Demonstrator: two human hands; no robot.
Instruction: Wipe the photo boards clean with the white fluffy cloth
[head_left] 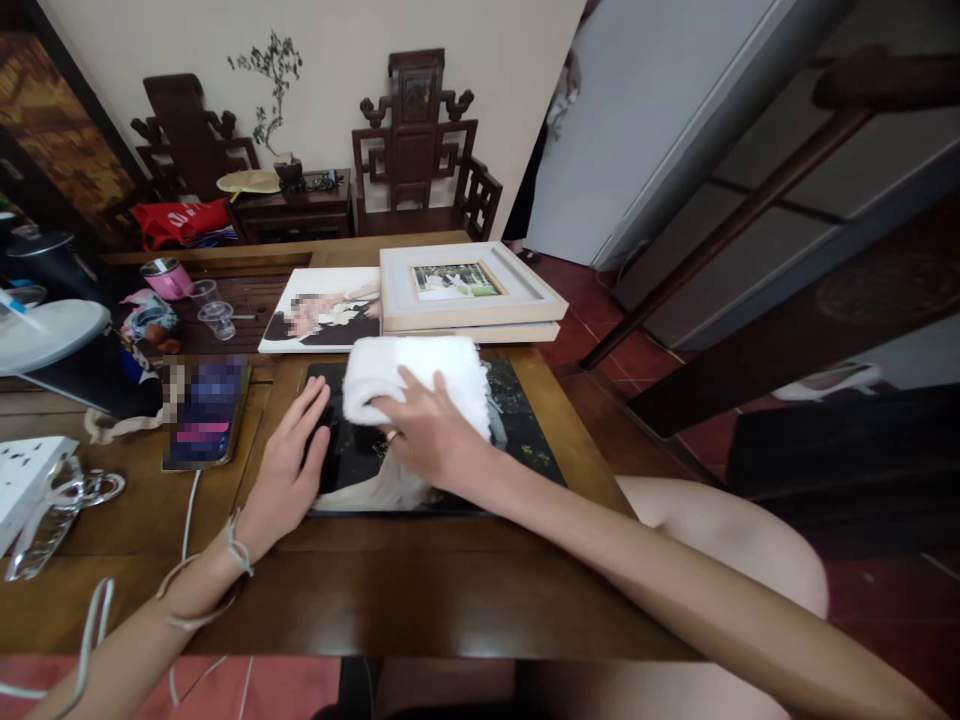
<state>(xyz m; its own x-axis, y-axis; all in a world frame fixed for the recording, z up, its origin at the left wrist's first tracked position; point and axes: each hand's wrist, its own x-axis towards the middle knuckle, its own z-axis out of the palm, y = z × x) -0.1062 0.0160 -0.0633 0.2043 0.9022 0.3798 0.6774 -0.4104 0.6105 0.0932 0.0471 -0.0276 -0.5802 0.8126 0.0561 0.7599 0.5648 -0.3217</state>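
A dark, glossy photo panel (525,440) lies flat on the wooden table in front of me. My left hand (289,470) rests at its left edge, fingers stretched out and holding nothing. On top of the panel is a folded white towel (465,370). My right hand (427,425) grips this towel against the panel, with the thumb side tucked by its fold. Part of the picture is hidden beneath the towel and my right hand.
Behind the panel lie a photo print (322,310) and stacked framed photos (457,290). To the left are a phone (206,410), a large lidded cup (82,360), a pink mug (169,280), a clear hair claw (56,510) and a power strip (30,470). A person (559,110) stands by the far doorway.
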